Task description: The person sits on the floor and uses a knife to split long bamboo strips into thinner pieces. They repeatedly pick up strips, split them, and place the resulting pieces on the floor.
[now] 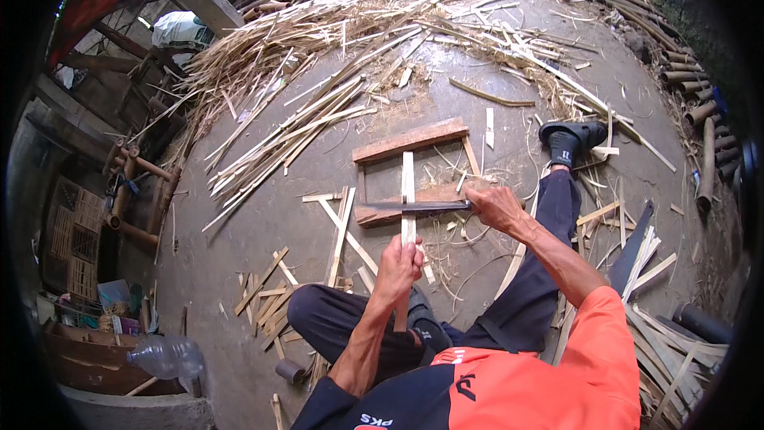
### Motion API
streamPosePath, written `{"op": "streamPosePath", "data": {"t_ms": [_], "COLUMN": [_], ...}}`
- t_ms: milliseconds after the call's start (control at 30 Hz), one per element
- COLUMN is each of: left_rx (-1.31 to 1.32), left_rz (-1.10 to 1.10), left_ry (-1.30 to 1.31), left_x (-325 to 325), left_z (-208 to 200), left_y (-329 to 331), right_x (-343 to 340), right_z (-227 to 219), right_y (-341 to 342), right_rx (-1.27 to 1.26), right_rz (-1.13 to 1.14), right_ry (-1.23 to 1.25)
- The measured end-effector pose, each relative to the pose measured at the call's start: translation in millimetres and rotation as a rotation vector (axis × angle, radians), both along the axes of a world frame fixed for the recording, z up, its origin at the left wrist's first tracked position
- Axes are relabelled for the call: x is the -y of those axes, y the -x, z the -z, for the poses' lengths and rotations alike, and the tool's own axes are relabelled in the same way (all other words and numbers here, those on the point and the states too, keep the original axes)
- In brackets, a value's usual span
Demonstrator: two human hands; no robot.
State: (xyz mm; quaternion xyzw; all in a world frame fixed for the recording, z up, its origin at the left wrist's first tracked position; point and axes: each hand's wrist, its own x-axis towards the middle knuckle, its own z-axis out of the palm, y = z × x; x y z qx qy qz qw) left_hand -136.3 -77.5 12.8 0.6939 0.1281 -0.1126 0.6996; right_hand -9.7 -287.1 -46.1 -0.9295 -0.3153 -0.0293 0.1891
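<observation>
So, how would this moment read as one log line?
left hand: gripping pale strip | right hand: holding knife across strip | wooden frame: beneath strip

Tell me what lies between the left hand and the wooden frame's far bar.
The head view shows the pale strip, the knife across it, and the frame's near bar.

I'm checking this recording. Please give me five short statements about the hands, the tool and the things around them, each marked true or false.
1. The right hand grips a knife. True.
2. The left hand is empty. False: it holds a pale strip.
3. The knife's blade crosses the strip beyond the left hand. True.
4. The wooden frame hangs on a wall. False: it is low down at the floor, in front of the person.
5. A clear plastic bottle is on the person's left. True.
</observation>
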Motion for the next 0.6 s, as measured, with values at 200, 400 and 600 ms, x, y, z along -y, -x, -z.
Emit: {"op": "streamPosePath", "data": {"t_ms": [200, 400, 600], "left_rx": [-0.02, 0.026, 0.049], "left_rz": [-0.02, 0.092, 0.344], "left_ry": [0.22, 0.355, 0.426], "left_x": [-20, -31, -17], "left_z": [-14, 6, -9], "left_y": [44, 28, 36], "right_x": [99, 0, -73], "right_z": [43, -45, -97], "right_y": [-59, 20, 35], "right_rx": [-0.103, -0.74, -0.832], "right_rz": [0.435, 0.257, 0.141], "right_ry": [0.012, -0.742, -1.041]}}
